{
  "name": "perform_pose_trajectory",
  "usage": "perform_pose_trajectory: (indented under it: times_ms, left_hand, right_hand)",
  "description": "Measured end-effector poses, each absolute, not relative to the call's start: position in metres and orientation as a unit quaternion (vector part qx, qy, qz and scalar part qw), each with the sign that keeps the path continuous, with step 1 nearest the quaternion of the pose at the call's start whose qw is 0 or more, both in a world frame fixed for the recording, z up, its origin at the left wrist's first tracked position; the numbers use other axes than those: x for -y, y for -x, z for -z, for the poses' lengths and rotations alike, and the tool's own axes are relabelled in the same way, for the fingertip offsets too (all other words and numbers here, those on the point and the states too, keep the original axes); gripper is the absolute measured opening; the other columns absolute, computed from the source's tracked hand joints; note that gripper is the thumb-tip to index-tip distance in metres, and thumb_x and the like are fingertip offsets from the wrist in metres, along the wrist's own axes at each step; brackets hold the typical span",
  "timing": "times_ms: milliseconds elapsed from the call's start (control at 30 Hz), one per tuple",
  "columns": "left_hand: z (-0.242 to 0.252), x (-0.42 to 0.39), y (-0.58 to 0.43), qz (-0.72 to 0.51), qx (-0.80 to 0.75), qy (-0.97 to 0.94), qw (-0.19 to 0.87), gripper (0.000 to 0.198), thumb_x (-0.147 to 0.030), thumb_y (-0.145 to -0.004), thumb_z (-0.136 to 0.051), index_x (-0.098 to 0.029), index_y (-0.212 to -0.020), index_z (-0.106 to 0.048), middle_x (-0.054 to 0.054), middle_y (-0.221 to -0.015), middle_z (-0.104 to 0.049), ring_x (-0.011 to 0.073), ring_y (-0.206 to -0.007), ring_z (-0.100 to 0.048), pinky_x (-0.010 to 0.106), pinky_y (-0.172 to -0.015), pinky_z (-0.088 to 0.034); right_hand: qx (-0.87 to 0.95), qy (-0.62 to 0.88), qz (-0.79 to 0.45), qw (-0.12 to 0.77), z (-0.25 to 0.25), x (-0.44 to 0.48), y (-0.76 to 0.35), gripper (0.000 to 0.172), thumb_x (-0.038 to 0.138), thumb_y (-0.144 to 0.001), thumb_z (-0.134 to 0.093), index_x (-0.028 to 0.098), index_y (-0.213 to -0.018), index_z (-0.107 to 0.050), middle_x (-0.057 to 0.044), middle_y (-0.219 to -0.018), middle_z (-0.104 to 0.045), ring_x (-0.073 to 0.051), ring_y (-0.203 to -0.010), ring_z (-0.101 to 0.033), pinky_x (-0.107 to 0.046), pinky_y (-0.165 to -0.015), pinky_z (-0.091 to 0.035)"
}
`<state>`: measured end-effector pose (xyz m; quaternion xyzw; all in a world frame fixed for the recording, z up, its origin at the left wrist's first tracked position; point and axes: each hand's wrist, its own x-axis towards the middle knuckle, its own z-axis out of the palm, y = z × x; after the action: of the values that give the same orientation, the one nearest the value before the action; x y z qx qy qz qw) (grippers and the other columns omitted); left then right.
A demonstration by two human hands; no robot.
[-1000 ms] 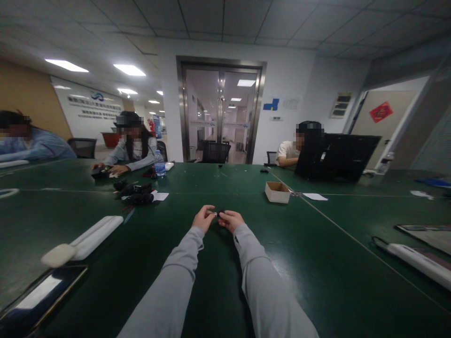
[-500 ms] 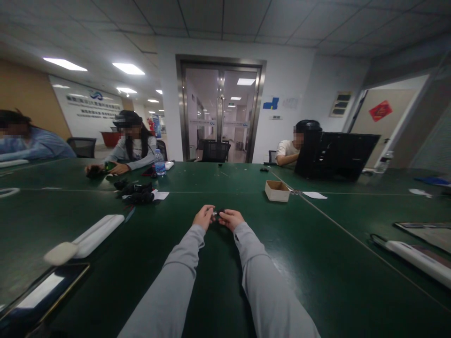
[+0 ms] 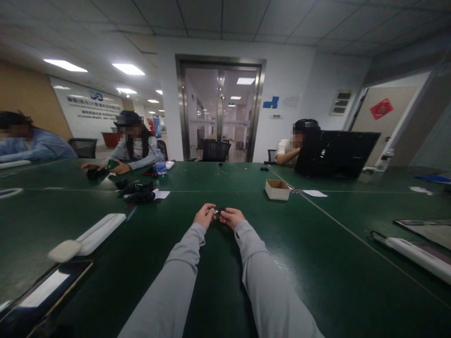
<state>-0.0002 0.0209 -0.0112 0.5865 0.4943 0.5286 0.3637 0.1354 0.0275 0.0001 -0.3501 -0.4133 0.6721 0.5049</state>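
Observation:
Both my hands meet over the green table in the middle of the view, raised slightly with sleeves stretched forward. A small black object with a silver metal end lies between them; it is too small to name for sure. My right hand pinches its black part between thumb and fingers. The fingers of my left hand are closed at the silver end. The fingertips hide part of the object.
Ahead on the right stands an open cardboard box, near a sheet of paper. Black gear and a water bottle stand left. A phone and a white case lie nearer. Co-workers sit across the table; a monitor stands right.
My hands stay almost in place, with only slight finger movement around the small object. The silver end shows a little more distinctly now. The whole view has shifted slightly.

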Motion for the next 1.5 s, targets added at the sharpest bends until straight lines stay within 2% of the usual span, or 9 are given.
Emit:
perform_pose_trajectory:
  times_ms: [333, 467, 600, 700, 800, 967, 1133, 1300, 1500]
  left_hand:
    - [0.010, -0.020, 0.003, -0.557, -0.481, -0.612, 0.292, 0.027, -0.020, -0.062, -0.056, -0.017, -0.089, -0.054, 0.001, -0.071, -0.057, 0.0096, -0.063, -0.053, 0.023, -0.064, -0.043]
    - [0.005, -0.015, 0.004, -0.548, -0.487, -0.627, 0.262, 0.022, -0.014, -0.060, -0.054, -0.017, -0.082, -0.056, 0.002, -0.077, -0.059, 0.0099, -0.065, -0.054, 0.024, -0.066, -0.043]
    - [0.004, -0.014, 0.003, -0.549, -0.483, -0.634, 0.253, 0.019, -0.015, -0.059, -0.055, -0.017, -0.078, -0.057, 0.002, -0.079, -0.060, 0.0100, -0.067, -0.054, 0.024, -0.066, -0.044]
    - [0.009, -0.019, 0.002, -0.560, -0.482, -0.599, 0.310, 0.021, -0.025, -0.062, -0.057, -0.016, -0.081, -0.056, 0.003, -0.074, -0.060, 0.0114, -0.065, -0.056, 0.024, -0.061, -0.044]
    - [0.014, -0.024, 0.001, -0.548, -0.492, -0.570, 0.365, 0.026, -0.033, -0.068, -0.051, -0.015, -0.086, -0.053, 0.001, -0.058, -0.058, 0.0114, -0.054, -0.055, 0.023, -0.052, -0.044]
    - [0.018, -0.026, 0.001, -0.562, -0.474, -0.592, 0.330, 0.026, -0.026, -0.062, -0.057, -0.017, -0.086, -0.054, 0.000, -0.065, -0.059, 0.0097, -0.060, -0.056, 0.021, -0.059, -0.043]
    - [0.017, -0.025, 0.001, -0.537, -0.494, -0.595, 0.338, 0.025, -0.034, -0.070, -0.047, -0.016, -0.087, -0.053, -0.002, -0.052, -0.055, 0.0097, -0.048, -0.052, 0.021, -0.049, -0.041]
    - [0.014, -0.022, 0.001, -0.549, -0.483, -0.612, 0.302, 0.023, -0.026, -0.065, -0.053, -0.018, -0.088, -0.054, -0.001, -0.064, -0.059, 0.0100, -0.062, -0.056, 0.022, -0.062, -0.043]
    - [0.014, -0.020, 0.000, -0.550, -0.483, -0.618, 0.287, 0.017, -0.025, -0.063, -0.057, -0.016, -0.076, -0.056, 0.002, -0.070, -0.059, 0.0106, -0.065, -0.055, 0.024, -0.065, -0.044]
  right_hand:
    - [0.380, 0.367, -0.673, 0.518, -0.003, -0.028, -0.134, 0.010, 0.008, -0.063, -0.063, 0.009, -0.067, -0.054, -0.002, -0.048, -0.056, -0.011, -0.042, -0.055, -0.020, -0.042, -0.048]
    - [0.369, 0.376, -0.665, 0.530, -0.004, -0.027, -0.133, 0.010, 0.016, -0.066, -0.062, 0.009, -0.068, -0.054, -0.003, -0.052, -0.059, -0.011, -0.040, -0.054, -0.021, -0.039, -0.047]
    - [0.371, 0.376, -0.667, 0.526, -0.003, -0.028, -0.134, 0.009, 0.014, -0.067, -0.061, 0.009, -0.065, -0.054, -0.003, -0.051, -0.058, -0.010, -0.040, -0.055, -0.021, -0.041, -0.048]
    - [0.375, 0.373, -0.671, 0.520, -0.002, -0.029, -0.134, 0.008, 0.011, -0.067, -0.060, 0.009, -0.064, -0.054, -0.002, -0.047, -0.057, -0.011, -0.042, -0.055, -0.020, -0.043, -0.048]
    - [0.382, 0.370, -0.674, 0.512, -0.002, -0.029, -0.134, 0.006, 0.009, -0.067, -0.060, 0.009, -0.064, -0.054, -0.002, -0.047, -0.057, -0.011, -0.043, -0.056, -0.021, -0.044, -0.049]
    - [0.377, 0.384, -0.669, 0.513, -0.003, -0.028, -0.134, 0.006, 0.006, -0.069, -0.056, 0.009, -0.064, -0.055, -0.003, -0.046, -0.057, -0.011, -0.042, -0.055, -0.020, -0.044, -0.048]
    - [0.387, 0.374, -0.673, 0.507, -0.002, -0.028, -0.134, 0.005, 0.006, -0.068, -0.057, 0.009, -0.064, -0.055, -0.003, -0.048, -0.057, -0.010, -0.043, -0.056, -0.020, -0.045, -0.049]
    - [0.388, 0.373, -0.671, 0.509, -0.002, -0.028, -0.134, 0.005, 0.006, -0.068, -0.057, 0.009, -0.065, -0.055, -0.003, -0.048, -0.057, -0.010, -0.043, -0.056, -0.020, -0.044, -0.048]
    - [0.355, 0.383, -0.663, 0.537, -0.003, -0.028, -0.134, 0.009, 0.005, -0.065, -0.060, 0.010, -0.061, -0.054, -0.002, -0.046, -0.056, -0.011, -0.042, -0.056, -0.020, -0.042, -0.049]
